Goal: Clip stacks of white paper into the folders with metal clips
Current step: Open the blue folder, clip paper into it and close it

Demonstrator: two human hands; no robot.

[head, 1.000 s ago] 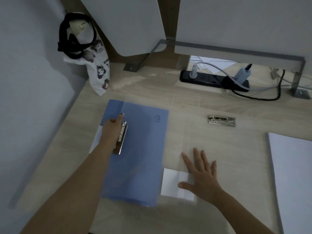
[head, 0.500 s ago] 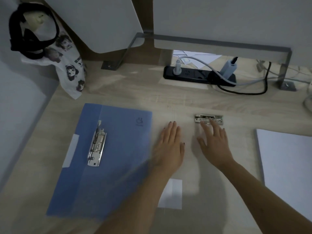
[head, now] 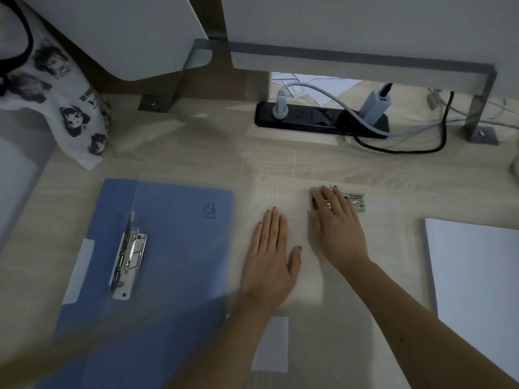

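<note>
A blue folder [head: 174, 248] lies closed on the desk at left, with a metal clip [head: 127, 259] lying on its left part. Beside it in the middle lies a clear, see-through folder [head: 323, 327] with a white label [head: 271, 343] near its front edge. My left hand [head: 269, 259] rests flat on the clear folder, fingers together, holding nothing. My right hand [head: 337, 228] lies flat further back, its fingertips over the left end of a second metal clip [head: 355, 202]. A stack of white paper [head: 477, 282] sits at the right edge.
A black power strip [head: 317, 119] with plugs and cables runs along the back. A printed cloth bag [head: 64, 108] hangs at the back left. Grey divider panels on a metal bracket [head: 477, 116] stand behind the desk.
My left hand left the blue folder's clip and moved right onto the clear folder. My right hand slid back from the white label onto the second metal clip.
</note>
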